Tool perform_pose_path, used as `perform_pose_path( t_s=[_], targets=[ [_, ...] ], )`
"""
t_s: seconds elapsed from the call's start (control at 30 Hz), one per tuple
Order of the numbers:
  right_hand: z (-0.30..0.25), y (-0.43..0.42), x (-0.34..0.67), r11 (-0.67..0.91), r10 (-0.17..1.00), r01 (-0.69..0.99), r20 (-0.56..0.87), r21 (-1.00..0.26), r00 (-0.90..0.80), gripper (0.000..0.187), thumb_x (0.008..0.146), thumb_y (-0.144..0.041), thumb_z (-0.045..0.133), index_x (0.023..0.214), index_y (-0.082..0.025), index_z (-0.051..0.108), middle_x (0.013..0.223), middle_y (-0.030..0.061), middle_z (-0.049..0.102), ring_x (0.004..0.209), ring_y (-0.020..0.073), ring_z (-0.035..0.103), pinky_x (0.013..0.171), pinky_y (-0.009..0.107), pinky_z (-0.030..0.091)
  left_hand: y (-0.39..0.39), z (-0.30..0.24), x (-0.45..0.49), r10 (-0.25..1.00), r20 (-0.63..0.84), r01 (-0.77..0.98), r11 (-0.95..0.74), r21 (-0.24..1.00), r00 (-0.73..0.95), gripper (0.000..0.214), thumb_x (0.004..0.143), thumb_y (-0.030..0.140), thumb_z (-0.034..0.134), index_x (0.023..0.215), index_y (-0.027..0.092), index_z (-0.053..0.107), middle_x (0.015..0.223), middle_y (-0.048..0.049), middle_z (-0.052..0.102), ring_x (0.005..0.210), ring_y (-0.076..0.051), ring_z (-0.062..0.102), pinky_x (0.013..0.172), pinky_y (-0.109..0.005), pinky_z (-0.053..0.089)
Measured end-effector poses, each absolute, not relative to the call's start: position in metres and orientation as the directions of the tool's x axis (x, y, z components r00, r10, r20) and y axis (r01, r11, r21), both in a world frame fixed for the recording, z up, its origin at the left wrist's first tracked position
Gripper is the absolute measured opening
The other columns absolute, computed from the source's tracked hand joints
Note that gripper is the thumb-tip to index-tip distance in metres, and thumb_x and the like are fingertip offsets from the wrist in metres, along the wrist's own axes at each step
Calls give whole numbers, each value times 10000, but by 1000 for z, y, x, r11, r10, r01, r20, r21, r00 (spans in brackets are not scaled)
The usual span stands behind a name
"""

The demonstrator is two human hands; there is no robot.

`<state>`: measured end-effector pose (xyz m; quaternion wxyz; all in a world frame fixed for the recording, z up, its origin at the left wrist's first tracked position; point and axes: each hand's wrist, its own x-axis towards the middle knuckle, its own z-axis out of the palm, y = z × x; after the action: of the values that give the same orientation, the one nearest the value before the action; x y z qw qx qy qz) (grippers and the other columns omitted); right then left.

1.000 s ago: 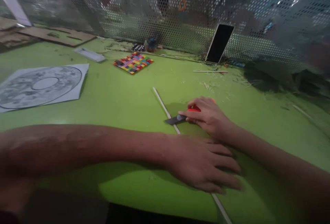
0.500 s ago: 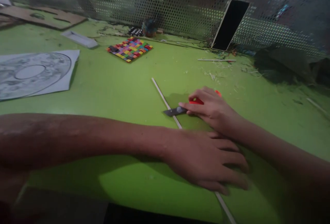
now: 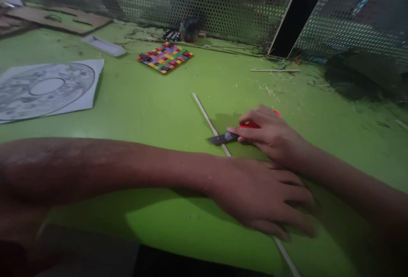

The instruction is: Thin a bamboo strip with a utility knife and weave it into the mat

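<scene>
A thin pale strip [image 3: 205,113], like a bamboo stick, runs diagonally over the green table. My left hand [image 3: 264,196] lies palm down across its middle, fingers spread and a little blurred, hiding that stretch; the lower end [image 3: 287,258] shows again beyond the fingers. In my right hand [image 3: 270,134] is a cutter knife with a red handle [image 3: 250,125], gripped between thumb and curled fingers. Its dark blade [image 3: 219,138] lies across the strip just above my left hand, tip pointing left. My right wrist is close beside the left fingers.
A printed paper [image 3: 76,86] lies at left, with a white tray-like piece [image 3: 104,46] and cut cardboard [image 3: 92,24] behind. A colourful woven square [image 3: 165,58] sits further back. A phone [image 3: 295,24] leans against the perforated metal screen [image 3: 153,5]. Shavings and another stick [image 3: 274,70] lie nearby.
The whole view has shifted slightly, so everything sits a little further right. Both hands, the knife and the strip keep nearly the same places relative to one another.
</scene>
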<state>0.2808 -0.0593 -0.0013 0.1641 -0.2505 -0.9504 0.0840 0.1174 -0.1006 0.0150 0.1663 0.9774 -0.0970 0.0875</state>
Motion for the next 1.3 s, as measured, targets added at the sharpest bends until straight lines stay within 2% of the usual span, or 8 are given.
perform_pose_path(
  t_s=[0.2, 0.37, 0.6, 0.77, 0.93, 1.1, 1.3],
  targets=[
    [2, -58, 282, 869, 488, 435, 257, -236, -834, 367, 1074, -405, 476, 1196, -278, 798, 1013, 102, 693, 928, 271, 564, 747, 402, 446, -99, 19, 117, -150, 188, -206, -921, 330, 971, 490, 1069, 408, 421, 1412, 164, 672, 1484, -93, 628, 1387, -215, 562, 1171, -318, 448],
    [2, -61, 281, 881, 470, 425, 279, -207, -838, 348, 1073, -367, 483, 1204, -262, 787, 1043, 110, 695, 946, 270, 562, 767, 400, 453, -100, 18, 118, -153, 159, -197, -928, 316, 975, 542, 1089, 437, 336, 1458, 175, 635, 1511, -86, 602, 1398, -225, 541, 1207, -330, 410],
    [6, -66, 278, 891, 449, 402, 285, -209, -847, 380, 1086, -337, 420, 1223, -255, 765, 1079, 118, 693, 976, 281, 549, 818, 428, 482, -101, 17, 118, -140, 174, -189, -932, 309, 975, 487, 1072, 400, 420, 1443, 181, 649, 1510, -85, 603, 1381, -234, 557, 1189, -334, 438],
    [7, -63, 277, 910, 407, 360, 283, -204, -869, 401, 1082, -330, 402, 1225, -207, 756, 1071, 141, 694, 952, 283, 537, 790, 435, 474, -101, 19, 118, -135, 162, -183, -923, 338, 977, 450, 1065, 361, 445, 1418, 200, 671, 1502, -85, 608, 1389, -225, 551, 1185, -327, 442],
    [8, -63, 274, 904, 420, 378, 252, -198, -872, 398, 1077, -332, 399, 1229, -229, 751, 1094, 138, 694, 968, 279, 539, 795, 435, 470, -101, 17, 116, -124, 205, -194, -908, 370, 971, 403, 1055, 327, 469, 1365, 266, 719, 1480, -86, 614, 1355, -244, 570, 1117, -352, 491],
    [9, -62, 272, 909, 406, 361, 245, -209, -880, 371, 1064, -310, 422, 1226, -222, 745, 1089, 128, 681, 969, 274, 525, 802, 434, 462, -100, 19, 113, -147, 135, -190, -892, 411, 980, 483, 1023, 173, 418, 1318, 381, 739, 1504, -42, 578, 1434, -242, 484, 1151, -394, 441],
    [6, -59, 271, 916, 389, 347, 242, -199, -889, 369, 1075, -302, 415, 1210, -197, 742, 1079, 137, 674, 959, 273, 499, 794, 429, 440, -99, 18, 113, -142, 147, -196, -853, 483, 979, 468, 1035, 186, 401, 1275, 376, 755, 1494, -10, 571, 1450, -219, 464, 1183, -372, 414]
  ],
)
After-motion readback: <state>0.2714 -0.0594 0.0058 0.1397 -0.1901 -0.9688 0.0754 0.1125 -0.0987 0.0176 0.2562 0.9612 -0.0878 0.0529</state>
